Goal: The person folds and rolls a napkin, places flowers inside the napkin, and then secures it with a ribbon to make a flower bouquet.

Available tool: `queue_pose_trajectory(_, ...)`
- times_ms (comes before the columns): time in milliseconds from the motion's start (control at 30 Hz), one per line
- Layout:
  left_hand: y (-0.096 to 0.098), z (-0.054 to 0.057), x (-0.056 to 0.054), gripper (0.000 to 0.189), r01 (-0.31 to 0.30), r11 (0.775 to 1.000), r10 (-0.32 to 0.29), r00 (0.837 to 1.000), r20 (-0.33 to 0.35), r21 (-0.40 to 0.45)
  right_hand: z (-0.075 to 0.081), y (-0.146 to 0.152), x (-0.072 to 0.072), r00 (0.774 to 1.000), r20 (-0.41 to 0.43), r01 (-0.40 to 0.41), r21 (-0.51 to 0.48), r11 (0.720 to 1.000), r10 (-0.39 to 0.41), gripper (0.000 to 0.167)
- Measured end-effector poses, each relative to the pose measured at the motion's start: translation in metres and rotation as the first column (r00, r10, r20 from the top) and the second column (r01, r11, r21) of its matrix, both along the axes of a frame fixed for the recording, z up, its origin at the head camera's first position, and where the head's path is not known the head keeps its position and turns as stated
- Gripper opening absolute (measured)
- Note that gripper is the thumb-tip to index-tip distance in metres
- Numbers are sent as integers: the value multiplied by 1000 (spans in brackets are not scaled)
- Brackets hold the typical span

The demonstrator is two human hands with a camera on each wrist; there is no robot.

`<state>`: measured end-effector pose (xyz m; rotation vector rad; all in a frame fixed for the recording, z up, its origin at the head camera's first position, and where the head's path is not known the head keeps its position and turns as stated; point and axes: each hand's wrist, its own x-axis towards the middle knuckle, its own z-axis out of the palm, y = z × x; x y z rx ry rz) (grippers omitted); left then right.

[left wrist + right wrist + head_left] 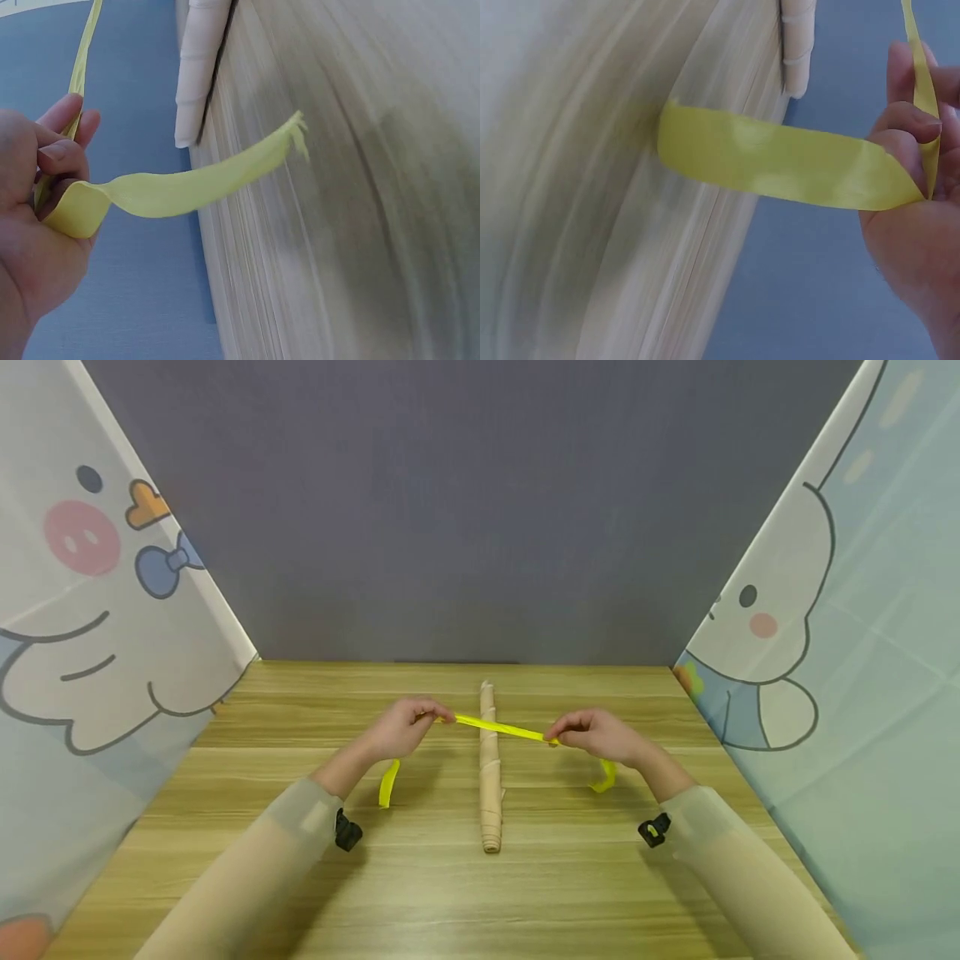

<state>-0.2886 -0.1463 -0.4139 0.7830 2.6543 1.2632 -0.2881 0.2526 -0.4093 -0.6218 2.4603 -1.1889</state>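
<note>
A yellow ribbon (501,727) is stretched between my two hands and crosses over a long beige roll (491,785) in the head view. My left hand (405,727) pinches it left of the roll, and its loose, frayed end (210,184) hangs down toward the table in the left wrist view. On the other side my right hand (596,735) pinches the ribbon between thumb and fingers. The loose tail (772,161) there curves down, broad and flat. The roll lies lengthwise away from me, wrapped in a spiral with its coiled end nearest.
The wood-grain table (420,910) carries the roll. A dark grey panel (465,510) stands behind it, with cartoon-printed cloths on the left (97,643) and right (862,710). Each wrist wears a small black device.
</note>
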Motion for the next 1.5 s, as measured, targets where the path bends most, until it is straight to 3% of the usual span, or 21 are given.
queue_pose_trajectory(300, 3, -8, -32, 41, -36, 999, 37, 999, 13, -11, -3, -1, -36, 999, 1, 35, 1, 999, -35, 26)
queue_pose_trajectory(500, 14, -13, -61, 47, -101, 994, 99, 993, 60, 32, -12, -18, -67, 986, -28, 162, -14, 987, -162, 30)
queue_pose_trajectory(733, 37, -25, -84, 46, -202, 968, 177, 970, 164, 149, -27, -53, -98, 939, -28, 338, -101, 936, -342, 32)
queue_pose_trajectory(833, 48, -29, -88, 45, -221, 960, 191, 966, 177, 171, -33, -70, -105, 922, -74, 369, -133, 920, -381, 33)
queue_pose_trajectory(1000, 61, -36, -91, 48, -206, 955, 162, 965, 207, 215, -43, -91, -112, 902, -95, 400, -180, 898, -421, 38)
queue_pose_trajectory(1067, 64, -40, -92, 50, -194, 960, 146, 963, 227, 204, -48, -96, -112, 910, -66, 392, -184, 901, -409, 39)
queue_pose_trajectory(1167, 65, -46, -91, 56, -152, 973, 101, 955, 279, 171, -54, -99, -108, 938, -32, 338, -139, 931, -346, 42)
queue_pose_trajectory(1300, 63, -53, -89, 65, -101, 984, 41, 931, 362, 147, -58, -101, -99, 973, 16, 232, -72, 970, -232, 48)
queue_pose_trajectory(1500, 64, -63, -83, 65, -86, 983, 14, 916, 401, 162, -62, -103, -92, 976, 95, 199, -45, 979, -194, 55)
